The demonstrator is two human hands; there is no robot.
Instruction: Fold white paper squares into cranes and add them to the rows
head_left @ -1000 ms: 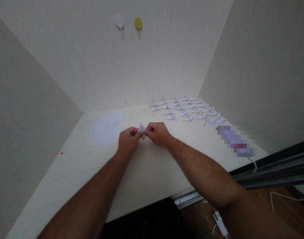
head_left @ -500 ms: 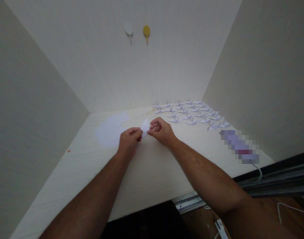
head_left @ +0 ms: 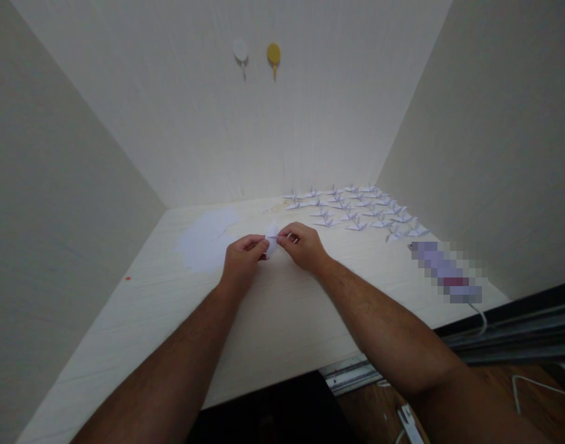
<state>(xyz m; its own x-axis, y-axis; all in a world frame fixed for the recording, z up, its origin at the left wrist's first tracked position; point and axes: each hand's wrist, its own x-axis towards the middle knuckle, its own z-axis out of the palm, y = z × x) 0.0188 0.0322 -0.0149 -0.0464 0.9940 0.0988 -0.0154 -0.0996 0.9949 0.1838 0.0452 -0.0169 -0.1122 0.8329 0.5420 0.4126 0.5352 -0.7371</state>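
A small folded piece of white paper (head_left: 272, 237) is held above the middle of the table between both hands. My left hand (head_left: 246, 256) pinches its left side with thumb and fingers. From the right, my right hand (head_left: 302, 245) grips the opposite side, thumb and fingertips closed on it. The exact folds are too small to make out. Behind and right of the hands stand several white paper cranes (head_left: 351, 206) in loose rows. Loose white paper sheets (head_left: 203, 243) lie to the left of my left hand.
Walls enclose the white table (head_left: 282, 345) at the back and both sides. A blurred-out object (head_left: 444, 268) with a cable (head_left: 482, 320) lies at the right edge. A white hook (head_left: 240, 52) and a yellow hook (head_left: 274, 54) hang on the back wall. A small orange spot (head_left: 128, 278) marks the left.
My right fingers have closed on the paper's right side; earlier they were more spread. The paper, which showed a broad pointed face, now looks narrower with a ridge between the hands.
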